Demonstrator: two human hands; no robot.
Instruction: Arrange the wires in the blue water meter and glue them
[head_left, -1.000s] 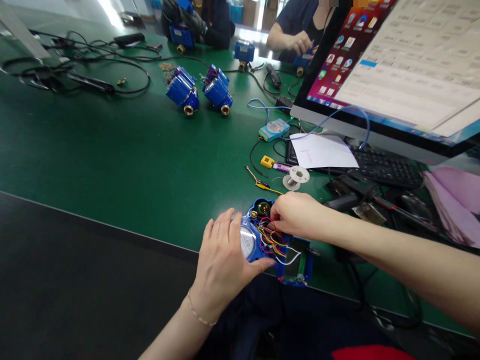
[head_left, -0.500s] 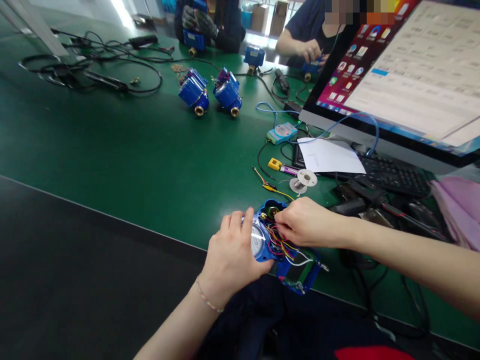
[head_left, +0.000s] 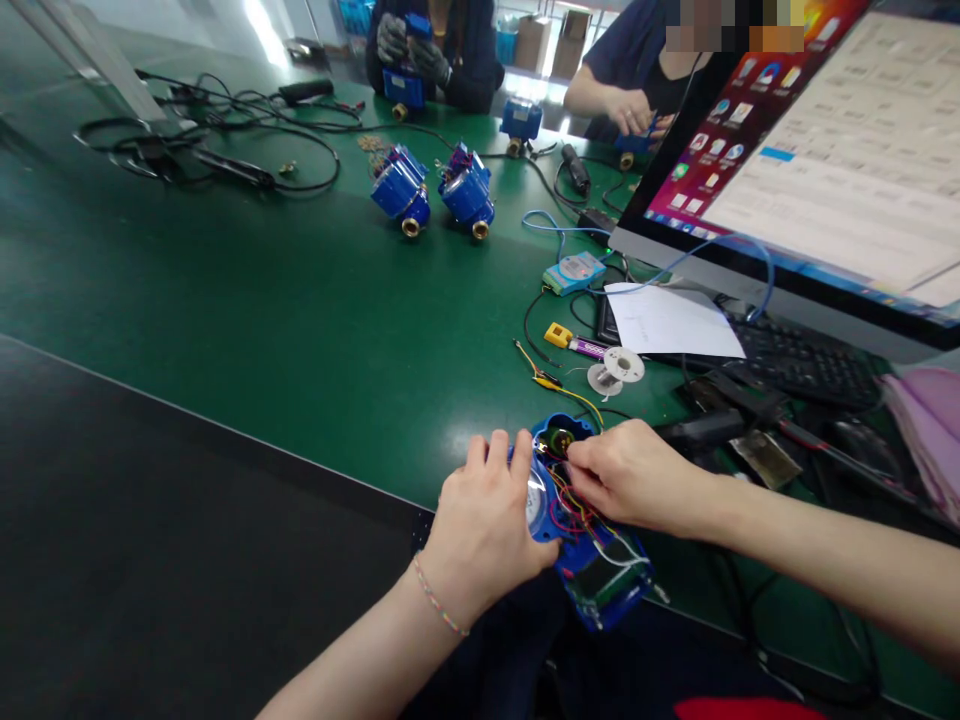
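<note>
A blue water meter (head_left: 541,548) lies opened at the table's front edge, its round glass dial (head_left: 535,500) partly covered. My left hand (head_left: 491,520) is wrapped over the dial side and grips the meter. Red, yellow and white wires (head_left: 574,515) spill from its housing. In the top of the housing sits a round green part (head_left: 557,441). My right hand (head_left: 626,475) has its fingers pinched together at the housing opening, beside the wires; what is between the fingertips is hidden. A blue cover with a green circuit board (head_left: 604,577) hangs open toward my lap.
Solder spool (head_left: 624,365), yellow clip lead (head_left: 547,383) and light-blue adapter box (head_left: 574,272) lie beyond my hands. A monitor (head_left: 787,200), keyboard (head_left: 817,365) and black tools (head_left: 705,430) stand right. Two meters (head_left: 466,190) sit farther back; two people work across the table.
The whole view has shifted, so the scene sits slightly lower and farther right. My left hand stays on the meter, and my right fingers remain pinched at the housing opening.
</note>
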